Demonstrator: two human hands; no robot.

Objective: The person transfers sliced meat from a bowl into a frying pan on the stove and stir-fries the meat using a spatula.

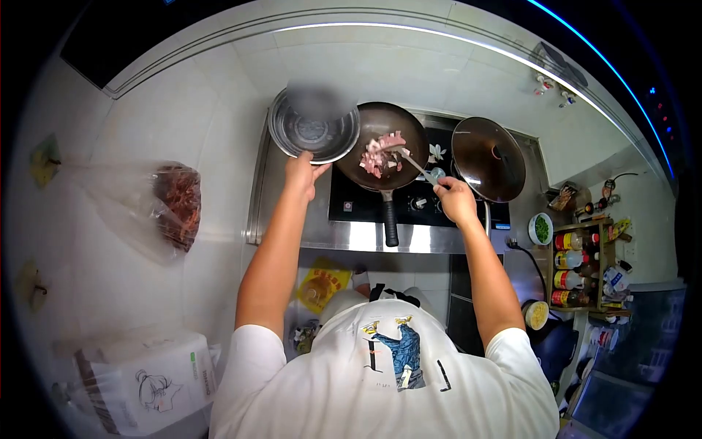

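Note:
My left hand [301, 175] grips the near rim of a metal bowl [313, 135], which is held at the left edge of a dark frying pan [365, 121]. A grey blur covers the bowl's far side. Chopped pinkish meat [380, 152] lies in the middle of the pan. My right hand [456, 199] is closed on the handle of a spatula [418, 168], whose head reaches into the meat. The pan sits on the stove [365, 208], its black handle pointing toward me.
A second pan with a glass lid [488, 159] stands on the right of the stove. Further right are a small bowl of chopped greens [541, 228], a rack of sauce bottles [574, 260] and a yellowish bowl [536, 314]. A bag of dark food [175, 205] hangs on the left wall.

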